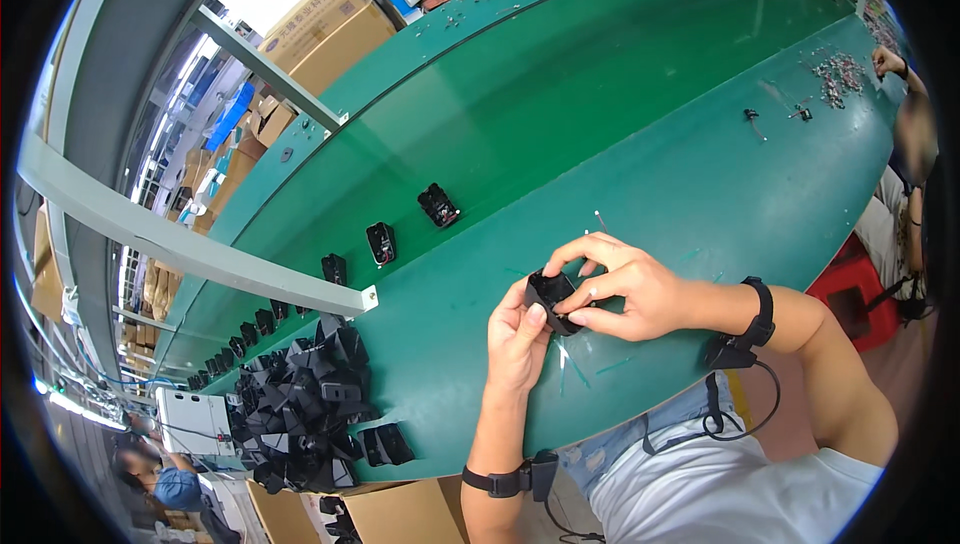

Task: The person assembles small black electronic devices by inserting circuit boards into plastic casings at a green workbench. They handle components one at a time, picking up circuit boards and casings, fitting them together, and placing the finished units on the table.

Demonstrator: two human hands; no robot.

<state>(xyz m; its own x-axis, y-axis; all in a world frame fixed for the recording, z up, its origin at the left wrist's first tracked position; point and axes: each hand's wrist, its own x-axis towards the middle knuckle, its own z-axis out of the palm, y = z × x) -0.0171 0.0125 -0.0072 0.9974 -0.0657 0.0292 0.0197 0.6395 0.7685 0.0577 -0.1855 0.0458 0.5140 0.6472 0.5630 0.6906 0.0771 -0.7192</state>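
A small open-topped black plastic housing (pixel 541 294) is tilted up over the near edge of the green bench. My left hand (pixel 515 344) wraps round its near side, with the thumb along the wall. From the right, my right hand (pixel 635 289) reaches over it, thumb and fingertips closed together at the opening. Whatever those fingertips pinch is too small and covered to name. Thin green strips (pixel 575 369) lie on the bench below the housing, and a thin wire end (pixel 600 219) sticks up beyond my right hand.
A heap of black plastic housings (pixel 300 404) lies to my left, with a loose one (pixel 385 444) beside it. Along the green belt stands a row of filled housings (pixel 381 243). A metal post (pixel 200 234) crosses at left. Small parts (pixel 838 79) and a co-worker's hand (pixel 886 62) are far right.
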